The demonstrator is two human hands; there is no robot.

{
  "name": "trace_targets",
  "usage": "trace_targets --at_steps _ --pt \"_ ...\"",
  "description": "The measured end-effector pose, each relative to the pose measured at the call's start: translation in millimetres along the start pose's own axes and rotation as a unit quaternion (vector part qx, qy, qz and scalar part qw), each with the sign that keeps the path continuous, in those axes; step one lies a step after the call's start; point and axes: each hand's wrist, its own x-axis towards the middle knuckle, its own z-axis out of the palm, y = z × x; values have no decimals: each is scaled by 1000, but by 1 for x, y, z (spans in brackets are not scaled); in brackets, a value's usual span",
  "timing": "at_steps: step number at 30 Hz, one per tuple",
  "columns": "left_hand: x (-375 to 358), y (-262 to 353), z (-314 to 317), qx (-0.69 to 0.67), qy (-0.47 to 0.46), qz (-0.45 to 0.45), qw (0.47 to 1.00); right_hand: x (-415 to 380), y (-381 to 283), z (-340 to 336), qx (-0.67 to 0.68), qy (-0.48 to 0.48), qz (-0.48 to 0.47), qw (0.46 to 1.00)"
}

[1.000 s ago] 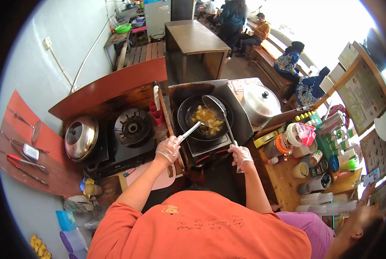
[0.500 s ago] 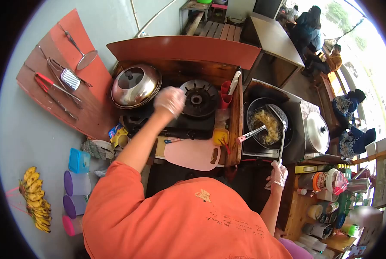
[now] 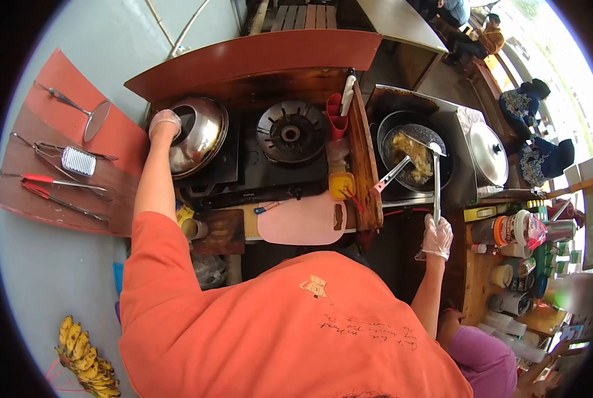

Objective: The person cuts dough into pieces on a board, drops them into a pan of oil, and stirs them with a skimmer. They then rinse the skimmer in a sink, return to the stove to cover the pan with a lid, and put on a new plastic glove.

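Note:
My left hand, in a clear plastic glove, is closed at the knob of the shiny domed lid over the left burner. The knob is hidden behind my fingers. My right hand, also gloved, grips the long handle of a metal spatula. The spatula's head is over the dark frying pan, where pieces of golden food lie in bubbling oil. A second metal utensil with a pinkish handle leans in the pan, its handle over the near left rim.
An unlit burner stands beside the lid. Nearer are a pink cutting board and a yellow container. A lidded pot sits right of the pan. Jars crowd the right shelf; utensils hang on the red board at left.
My left hand has moved left from above the unlit burner to the lid and closed there. My right hand still holds the spatula, whose head has shifted in the pan. The view has shifted.

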Motion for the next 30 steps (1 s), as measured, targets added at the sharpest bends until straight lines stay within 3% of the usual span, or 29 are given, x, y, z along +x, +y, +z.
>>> trace_targets --at_steps 3,4,5,6,7,10,11,13,14,17,18,21,22,25,28,30 --pt "-6 -3 -13 -67 -5 -36 997 2 4 -1 -27 30 -21 999" --pt "-9 -3 -12 -79 40 -23 996 3 6 0 -13 32 -14 999" --pt "0 -16 7 -79 146 72 984 3 1 -3 -23 38 -27 999" --pt "9 -21 9 -63 122 83 987 9 15 2 16 34 -35 999" --pt "13 -18 6 -50 115 76 989 7 -3 -9 166 -57 85 981" --pt "-9 9 -32 -70 109 53 990 21 18 9 434 -74 211 872" --pt "-11 11 -35 -54 177 114 976 22 17 8 438 -66 214 871" --pt "-9 24 -45 -42 210 152 965 24 16 9 513 -83 251 817" --pt "-18 33 -57 -29 241 182 953 27 19 10 515 -82 254 814" --pt "-33 73 -88 -51 235 237 941 35 32 7 668 -131 271 680" --pt "-39 88 -97 -70 236 275 929 38 37 5 670 -130 272 678" --pt "-58 139 -115 -119 242 343 900 45 57 -1 819 -283 240 438" --pt "-68 160 -122 -132 236 356 894 46 62 -4 821 -280 239 436" --pt "-81 215 -124 -164 230 403 870 41 63 -21 861 -345 228 297" --pt "-107 267 -129 -189 209 445 850 38 71 -31 870 -354 229 257" --pt "-124 299 -129 -182 195 469 842 36 79 -33 860 -374 202 282"
